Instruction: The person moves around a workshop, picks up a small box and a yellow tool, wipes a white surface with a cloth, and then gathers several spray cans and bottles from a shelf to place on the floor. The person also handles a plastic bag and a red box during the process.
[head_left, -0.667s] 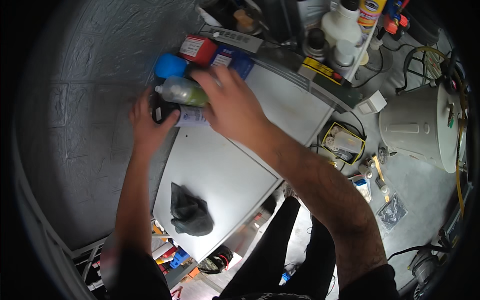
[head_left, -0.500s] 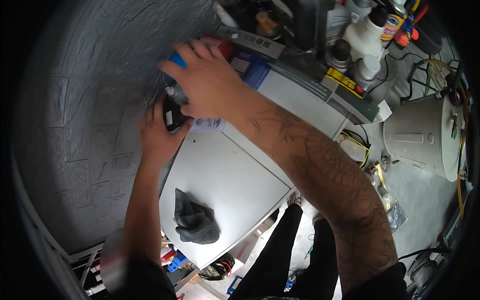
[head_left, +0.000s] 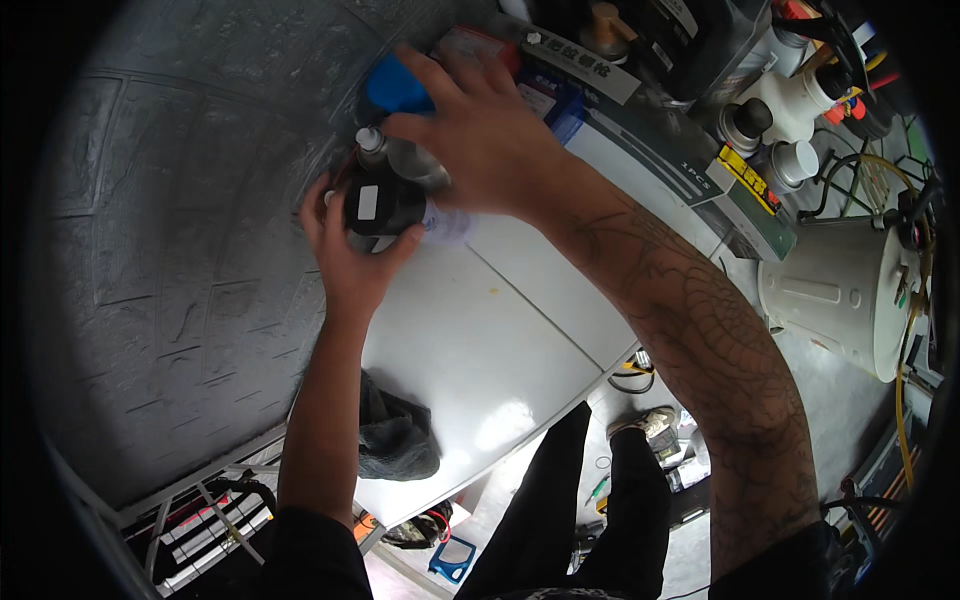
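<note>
1. Grey block-patterned wall (head_left: 200,230), left. It runs tight along the work, so knuckles want care there.
2. White tabletop (head_left: 470,340). The black container and clear bottle sit at its far left end, close to the wall.
3. My right hand (head_left: 490,140): fingers spread wide, thumb well away from them, over the bottle and near a rounded blue thing (head_left: 398,88). Whether a fingertip bears on either, I cannot tell. I judge a slow, level approach best; the tops are crowded.
4. My left hand (head_left: 350,270): cupped about the container, thumb on the near right side, fingers on the wall side. Firm grip or mere steadying, cannot tell. Low, even pressure should serve better than squeezing.
5. Dark cloth (head_left: 395,435), bunched near the front, its left part cut off behind my forearm.
6. Red box (head_left: 480,48), partly covered by my right fingers.
7. Black container (head_left: 400,205), white label uppermost; underside hidden.
8. Clear bottle (head_left: 412,162), just beside it, body mostly under my right hand. Contents unreadable.
9. Pale nozzle cap (head_left: 370,139), bottle's end; easily knocked, I'd say.
</note>
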